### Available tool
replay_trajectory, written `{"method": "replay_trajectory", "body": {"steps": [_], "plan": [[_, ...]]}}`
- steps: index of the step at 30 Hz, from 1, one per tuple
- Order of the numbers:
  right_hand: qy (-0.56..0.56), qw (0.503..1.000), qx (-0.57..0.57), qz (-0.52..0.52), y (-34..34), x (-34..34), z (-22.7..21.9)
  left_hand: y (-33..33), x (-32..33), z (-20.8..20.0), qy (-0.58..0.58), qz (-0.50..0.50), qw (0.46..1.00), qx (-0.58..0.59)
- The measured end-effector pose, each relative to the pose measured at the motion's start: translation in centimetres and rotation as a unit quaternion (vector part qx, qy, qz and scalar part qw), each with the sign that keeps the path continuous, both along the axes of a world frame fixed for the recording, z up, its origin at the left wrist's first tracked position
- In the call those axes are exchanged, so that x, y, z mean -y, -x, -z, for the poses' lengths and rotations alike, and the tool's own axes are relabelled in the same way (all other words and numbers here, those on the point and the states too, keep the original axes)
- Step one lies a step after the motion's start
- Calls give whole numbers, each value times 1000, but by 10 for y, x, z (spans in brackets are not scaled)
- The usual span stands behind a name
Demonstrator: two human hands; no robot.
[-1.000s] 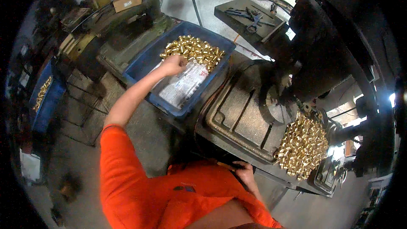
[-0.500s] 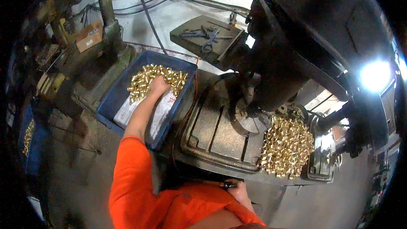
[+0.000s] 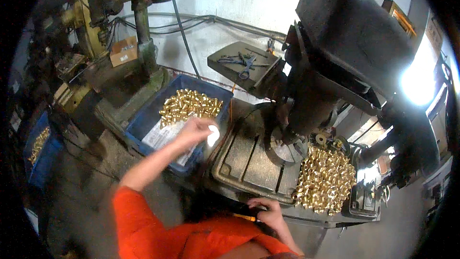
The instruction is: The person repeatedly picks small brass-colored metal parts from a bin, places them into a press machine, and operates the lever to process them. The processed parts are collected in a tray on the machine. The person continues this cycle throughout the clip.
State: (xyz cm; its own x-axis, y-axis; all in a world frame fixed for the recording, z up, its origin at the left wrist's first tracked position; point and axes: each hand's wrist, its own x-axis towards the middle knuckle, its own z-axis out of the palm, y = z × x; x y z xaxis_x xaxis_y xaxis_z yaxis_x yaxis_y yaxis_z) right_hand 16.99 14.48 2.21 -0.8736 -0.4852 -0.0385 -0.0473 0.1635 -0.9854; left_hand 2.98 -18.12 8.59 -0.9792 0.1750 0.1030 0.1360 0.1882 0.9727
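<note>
My left hand (image 3: 195,132) is over the near right part of a blue plastic bin (image 3: 139,117), fingers pinched on a small bright piece (image 3: 213,135). Glare turns that piece plain white, so its kind is not readable. Under and beyond the hand, shiny brass fittings (image 3: 184,105) lie heaped in the bin on a whitish sheet or package (image 3: 160,136). At the front edge of the machine table, low in the view, my right hand (image 3: 269,212) has curled fingers. Beside it shows a slim orange thing (image 3: 244,217); whether the hand grips it is hidden.
A dark drill-press-like machine (image 3: 345,48) towers over a slotted metal table (image 3: 251,158), with a chuck-like fixture (image 3: 285,151) on it. More brass fittings (image 3: 326,180) are piled on the right. Pliers (image 3: 247,69) lie on a small shelf. Another blue bin (image 3: 40,163) stands far left.
My left hand has come out of the brass heap toward me and to the right, with a small piece in its fingers. The view has shifted, and my right hand shows more fully.
</note>
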Motion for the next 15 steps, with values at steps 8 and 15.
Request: {"method": "replay_trajectory", "body": {"steps": [8, 15], "plan": [[199, 976, 74, -56, 21, 30, 11, -77, -118, 90, -102, 113, 988, 25], [142, 986, 85, 28, 17, -3, 37, -91, -129, 79, -169, 162, 961, 148]]}}
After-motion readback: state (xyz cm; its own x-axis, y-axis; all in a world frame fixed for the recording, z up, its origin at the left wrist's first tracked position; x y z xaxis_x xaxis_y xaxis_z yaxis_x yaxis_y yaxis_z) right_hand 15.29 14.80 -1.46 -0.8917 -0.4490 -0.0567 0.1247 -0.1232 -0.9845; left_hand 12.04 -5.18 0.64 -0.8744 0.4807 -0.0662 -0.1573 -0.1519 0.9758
